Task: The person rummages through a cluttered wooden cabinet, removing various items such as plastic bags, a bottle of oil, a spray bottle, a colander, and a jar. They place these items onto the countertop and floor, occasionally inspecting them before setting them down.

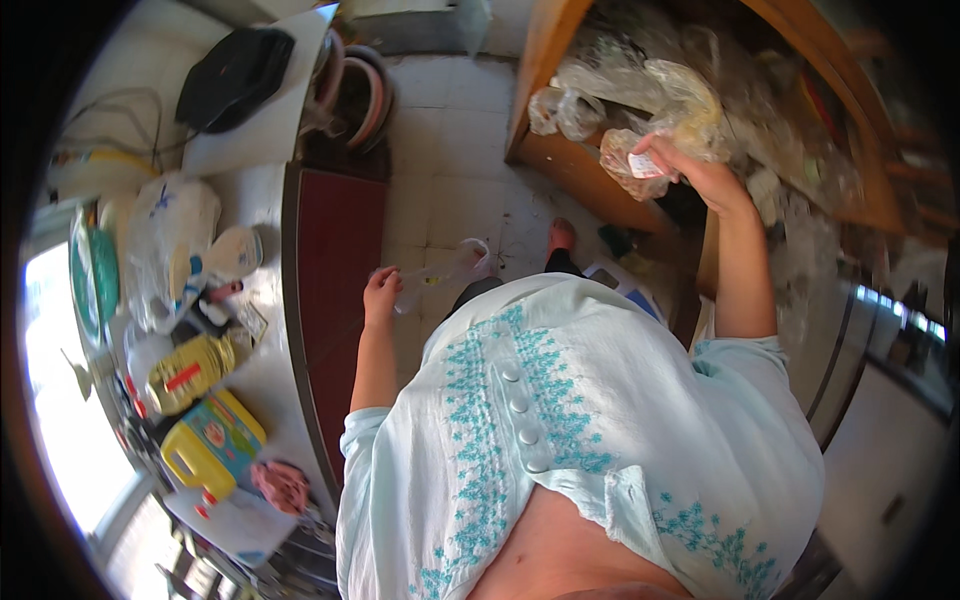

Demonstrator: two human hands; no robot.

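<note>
My left hand (384, 291) pinches one end of a thin clear plastic bag (442, 274), which hangs over the tiled floor in front of me. On the other side, my right hand (667, 161) grips a clear plastic bag with reddish contents (626, 154). A white label (643, 165) shows by my fingers. That hand is at the front of an open wooden cabinet (555, 45). Close to it lie a yellowish plastic bag (686, 105) and knotted clear bags (566, 112) at the shelf's edge. What the reddish contents are, I cannot tell.
At left runs a counter (259, 202) with a yellow oil bottle (191, 371), a yellow jug (214, 442), a pink cloth (281, 486), a spray bottle (236, 251) and a black lidded object (236, 79). Stacked basins (364, 101) stand beyond. My foot (560, 236) is on the tiled floor (457, 150).
</note>
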